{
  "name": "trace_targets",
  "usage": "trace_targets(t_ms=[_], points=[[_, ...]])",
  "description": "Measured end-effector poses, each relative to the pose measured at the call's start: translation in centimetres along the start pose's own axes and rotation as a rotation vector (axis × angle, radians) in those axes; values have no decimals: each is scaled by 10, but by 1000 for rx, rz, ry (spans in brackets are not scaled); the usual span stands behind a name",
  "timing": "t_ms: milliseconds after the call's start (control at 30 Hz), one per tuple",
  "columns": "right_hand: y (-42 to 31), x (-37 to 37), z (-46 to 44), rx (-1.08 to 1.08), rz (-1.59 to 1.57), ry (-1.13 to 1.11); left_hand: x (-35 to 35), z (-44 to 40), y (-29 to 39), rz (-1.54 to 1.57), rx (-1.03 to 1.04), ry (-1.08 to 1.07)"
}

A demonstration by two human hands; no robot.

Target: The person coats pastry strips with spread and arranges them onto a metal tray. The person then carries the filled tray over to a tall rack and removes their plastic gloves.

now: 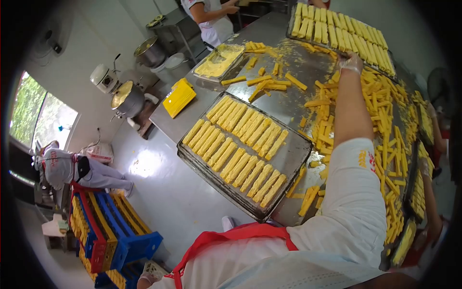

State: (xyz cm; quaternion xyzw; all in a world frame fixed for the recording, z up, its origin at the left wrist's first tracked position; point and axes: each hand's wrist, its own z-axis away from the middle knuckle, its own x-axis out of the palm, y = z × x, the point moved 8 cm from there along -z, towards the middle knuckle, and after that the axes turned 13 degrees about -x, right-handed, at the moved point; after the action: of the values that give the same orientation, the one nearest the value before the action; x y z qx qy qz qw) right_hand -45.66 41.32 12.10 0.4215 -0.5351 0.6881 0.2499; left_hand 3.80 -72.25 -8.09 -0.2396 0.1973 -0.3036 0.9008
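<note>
My right hand (351, 62), in a clear glove, reaches far across the table to the near edge of a tray (292, 30) filled with rows of yellow sticks; its fingers are partly hidden there. Close to my body at the bottom, my left hand (153, 272) hangs low beside a pale, perforated thing, and its fingers are hard to make out. A stack of dark trays (301, 149) with two rows of coated yellow sticks (240, 166) lies before me. Loose yellow sticks (380, 115) are heaped around my right forearm.
A tray of yellow paste (219, 61) and a yellow slab (179, 98) lie at the table's left. Blue, red and yellow crates (137, 248) stand lower left. One person (67, 166) bends near the window; another (211, 19) stands behind the table. Other workers' arms show at right.
</note>
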Motion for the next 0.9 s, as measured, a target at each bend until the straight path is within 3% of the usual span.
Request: trace_targets(t_ms=[167, 200, 233, 267, 300, 333, 367, 400, 433, 467, 533, 600, 633, 667, 700, 733, 767, 800, 833, 900], points=[[-101, -51, 94, -27, -92, 9, -28, -97, -79, -304, 38, 308], [-131, -64, 125, -80, -96, 33, -39, -151, -123, -206, -102, 293], [-160, -70, 157, -99, -119, -60, -62, -191, -157, -380, -129, 507], [-191, -81, 185, -121, -136, -148, -115, -199, -183, -279, -161, 690], [-220, -102, 207, -128, -111, -195, -161, -213, -199, -339, -132, 732], [-256, -135, 227, -188, -102, -139, -217, -216, -228, 586, 23, 759], [-285, -148, 253, -114, -165, -328, -263, -210, -247, 1500, 206, 617], [-315, -162, 284, -39, -219, -519, -316, -193, -234, 1751, 639, 509], [-350, -195, 306, -101, -203, -463, -367, -134, -209, 1821, 788, 511], [-382, -216, 335, -112, -194, -543, -401, -114, -201, 1878, 782, 559], [-440, -258, 425, -197, -174, -558, -457, -20, -148, 1773, 1223, 499], [-483, -257, 535, -357, -231, -435, -476, 40, -96, 1750, 1596, 204], [-510, -279, 572, -447, -164, -371, -478, 80, -65, 1682, 1734, 7], [-537, -311, 610, -530, -99, -301, -477, 112, -34, 1579, 1740, -37], [-560, -350, 630, -445, -110, -477, -466, 156, -1, 1352, 1949, -143], [-578, -320, 703, -796, 51, -300, -451, 199, 27, 1115, 2133, -266], [-596, -354, 729, -792, 2, -240, -430, 241, 58, 778, 2245, -537], [-614, -390, 756, -786, -52, -187, -413, 268, 86, 707, 2213, -580], [-625, -432, 784, -722, -119, -37, -395, 293, 110, 717, 2186, -444], [-647, -493, 841, -756, -104, 51, -368, 328, 170, 784, 2176, -244]])
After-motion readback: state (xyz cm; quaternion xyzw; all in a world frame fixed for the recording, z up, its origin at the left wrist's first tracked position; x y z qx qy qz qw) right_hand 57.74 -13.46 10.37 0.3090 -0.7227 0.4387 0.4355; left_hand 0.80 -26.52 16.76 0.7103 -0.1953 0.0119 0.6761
